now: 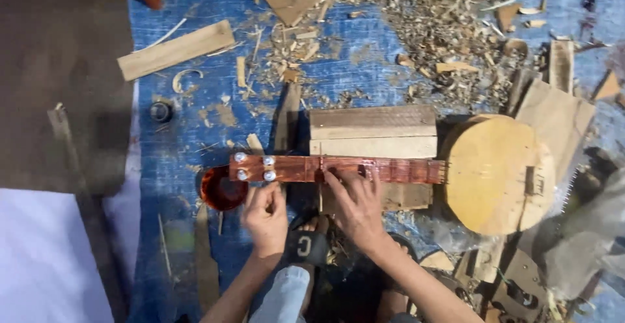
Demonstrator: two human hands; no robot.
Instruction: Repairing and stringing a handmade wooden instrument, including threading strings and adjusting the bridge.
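Note:
A small stringed instrument lies across wooden blocks [372,131] on a blue tarp. Its reddish neck [338,168] runs left to right, with silver tuning pegs [254,167] and a dark red scroll [221,189] at the left end. The round, unfinished pale wood body [498,173] is at the right. My left hand [265,217] is below the pegs, fingers curled at a peg on the near side. My right hand [355,202] rests on the neck's middle, fingertips pressing on the fretboard.
Wood shavings and offcuts [423,30] cover the tarp at the back. A plank [176,49] lies at back left, and a small dark round cap [161,111] sits near it. More wood pieces and a saw blade [573,186] are at the right. My foot in a sandal [309,245] is below the neck.

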